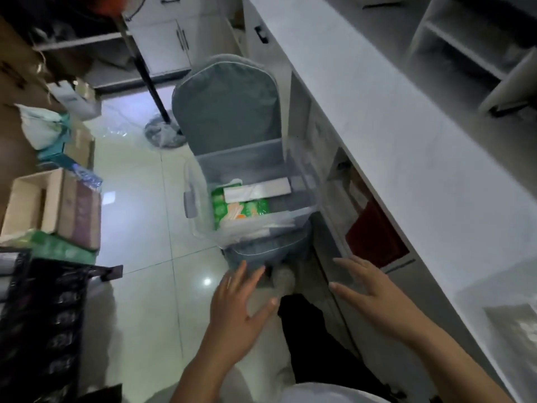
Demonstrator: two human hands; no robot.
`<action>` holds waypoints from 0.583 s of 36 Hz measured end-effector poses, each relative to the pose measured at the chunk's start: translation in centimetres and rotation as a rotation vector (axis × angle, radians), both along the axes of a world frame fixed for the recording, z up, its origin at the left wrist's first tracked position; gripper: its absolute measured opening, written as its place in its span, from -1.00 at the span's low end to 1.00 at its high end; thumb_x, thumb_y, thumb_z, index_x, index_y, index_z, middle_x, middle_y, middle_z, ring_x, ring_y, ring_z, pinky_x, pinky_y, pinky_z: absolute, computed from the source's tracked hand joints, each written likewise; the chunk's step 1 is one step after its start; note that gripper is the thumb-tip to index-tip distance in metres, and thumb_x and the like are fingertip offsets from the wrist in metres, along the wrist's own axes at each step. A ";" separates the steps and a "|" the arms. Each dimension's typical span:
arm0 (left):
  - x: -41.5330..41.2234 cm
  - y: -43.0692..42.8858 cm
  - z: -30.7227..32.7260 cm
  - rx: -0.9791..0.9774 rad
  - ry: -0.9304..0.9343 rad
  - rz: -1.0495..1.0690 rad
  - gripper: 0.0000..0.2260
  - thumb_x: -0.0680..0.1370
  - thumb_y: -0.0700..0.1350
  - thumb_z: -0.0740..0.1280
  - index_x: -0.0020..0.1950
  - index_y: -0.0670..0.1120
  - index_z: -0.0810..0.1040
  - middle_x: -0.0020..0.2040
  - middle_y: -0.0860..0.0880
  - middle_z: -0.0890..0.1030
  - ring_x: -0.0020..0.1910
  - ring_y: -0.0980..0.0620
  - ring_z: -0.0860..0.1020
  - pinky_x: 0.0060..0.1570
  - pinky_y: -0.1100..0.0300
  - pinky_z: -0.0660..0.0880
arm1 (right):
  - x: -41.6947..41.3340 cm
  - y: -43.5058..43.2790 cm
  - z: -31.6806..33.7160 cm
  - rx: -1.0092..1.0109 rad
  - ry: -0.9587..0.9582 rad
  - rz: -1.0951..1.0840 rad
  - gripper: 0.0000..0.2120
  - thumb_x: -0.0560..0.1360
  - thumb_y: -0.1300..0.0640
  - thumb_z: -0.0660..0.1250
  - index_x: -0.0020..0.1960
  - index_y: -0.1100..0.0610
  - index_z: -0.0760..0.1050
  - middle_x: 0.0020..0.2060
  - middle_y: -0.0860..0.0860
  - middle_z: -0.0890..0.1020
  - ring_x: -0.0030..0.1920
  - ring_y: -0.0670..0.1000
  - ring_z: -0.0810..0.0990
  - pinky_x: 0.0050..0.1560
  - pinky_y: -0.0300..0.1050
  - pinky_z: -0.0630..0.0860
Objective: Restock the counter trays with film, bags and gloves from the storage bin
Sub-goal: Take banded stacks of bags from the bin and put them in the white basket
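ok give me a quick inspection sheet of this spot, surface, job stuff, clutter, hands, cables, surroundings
surface: white counter runs along the right, top mostly bare; a clear tray near its close end
job's things: open clear bin sits on a grey padded chair; inside, a green packet and a white box
clutter: cardboard boxes and bags on the left, black crate at lower left
grippers: left hand and right hand both open, fingers spread, empty, short of the bin
cables: nothing seen
surroundings: glossy tiled floor, mop behind the chair, white cabinets at the back; dim light
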State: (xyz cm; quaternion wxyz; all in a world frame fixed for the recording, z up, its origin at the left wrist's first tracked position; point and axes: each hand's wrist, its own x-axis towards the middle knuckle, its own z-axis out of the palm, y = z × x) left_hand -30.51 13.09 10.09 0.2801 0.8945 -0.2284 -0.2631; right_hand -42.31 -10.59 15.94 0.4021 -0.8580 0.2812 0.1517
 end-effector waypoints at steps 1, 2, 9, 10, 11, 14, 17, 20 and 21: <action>1.8 0.3 -0.1 0.021 0.003 0.050 -0.44 0.55 0.27 0.24 0.52 0.30 0.17 0.60 0.19 0.00 0.59 0.06 -0.07 0.51 0.03 -0.03 | 2.3 -0.9 -0.6 0.014 -0.007 0.008 -0.41 0.50 -0.24 0.29 0.49 -0.16 0.28 0.56 -0.08 0.20 0.56 -0.06 0.11 0.54 0.00 0.12; 3.5 0.5 -0.2 0.040 0.010 0.099 -0.45 0.55 0.24 0.26 0.52 0.29 0.19 0.61 0.18 0.02 0.59 0.05 -0.05 0.52 0.02 -0.01 | 4.7 -1.7 -1.1 0.029 -0.010 0.013 -0.41 0.51 -0.21 0.31 0.50 -0.13 0.29 0.56 -0.05 0.22 0.56 -0.04 0.12 0.54 0.00 0.12; 15.0 -1.8 0.7 0.257 0.078 0.133 -0.43 0.54 0.27 0.25 0.53 0.24 0.21 0.61 0.11 0.08 0.59 -0.01 -0.01 0.54 -0.01 0.01 | 20.8 -6.6 -3.4 0.065 -0.106 0.118 -0.45 0.52 -0.13 0.35 0.46 0.01 0.38 0.47 0.01 0.38 0.49 0.02 0.28 0.49 -0.01 0.21; 16.5 -2.4 0.8 0.307 0.085 0.109 -0.43 0.55 0.27 0.24 0.54 0.24 0.20 0.61 0.11 0.08 0.59 -0.02 -0.01 0.54 -0.01 0.00 | 22.7 -7.3 -3.7 0.066 -0.104 0.137 -0.44 0.52 -0.13 0.34 0.47 0.02 0.37 0.47 0.01 0.39 0.48 0.04 0.30 0.47 0.03 0.24; 17.9 -3.0 0.8 0.337 0.097 0.095 -0.43 0.55 0.27 0.24 0.54 0.24 0.20 0.61 0.10 0.08 0.59 -0.02 -0.01 0.54 -0.02 0.00 | 24.5 -7.9 -4.1 0.073 -0.103 0.147 -0.44 0.52 -0.14 0.33 0.47 0.02 0.38 0.46 0.01 0.41 0.47 0.05 0.32 0.44 0.06 0.28; 21.7 -5.3 -0.2 0.360 0.131 0.101 -0.46 0.57 0.21 0.27 0.53 0.20 0.25 0.60 0.05 0.15 0.58 -0.01 0.06 0.54 -0.02 0.03 | 28.9 -9.4 -6.5 0.089 -0.097 0.136 -0.45 0.51 -0.15 0.33 0.45 0.02 0.40 0.40 0.00 0.48 0.41 0.05 0.40 0.38 0.10 0.35; 24.4 -7.4 -2.5 0.369 0.174 0.130 -0.49 0.58 0.14 0.30 0.52 0.12 0.32 0.57 -0.01 0.25 0.55 -0.01 0.17 0.52 0.03 0.10 | 31.4 -10.0 -10.1 0.050 0.065 0.203 -0.44 0.50 -0.18 0.32 0.44 -0.02 0.41 0.40 0.04 0.49 0.40 0.11 0.41 0.36 0.11 0.36; 25.8 -9.1 -5.6 0.359 0.290 0.137 -0.52 0.57 0.08 0.35 0.48 0.07 0.39 0.51 -0.02 0.37 0.49 0.00 0.29 0.47 0.09 0.21 | 31.9 -9.9 -13.5 0.045 0.283 0.302 -0.46 0.47 -0.21 0.30 0.40 -0.04 0.44 0.39 0.07 0.50 0.39 0.13 0.44 0.35 0.07 0.39; 26.1 -9.5 -6.4 0.351 0.332 0.135 -0.53 0.56 0.07 0.36 0.46 0.07 0.41 0.48 -0.02 0.41 0.46 0.00 0.35 0.42 0.12 0.27 | 31.7 -9.8 -14.2 0.037 0.317 0.349 -0.49 0.47 -0.21 0.28 0.36 -0.04 0.48 0.36 0.09 0.53 0.36 0.14 0.47 0.32 0.05 0.42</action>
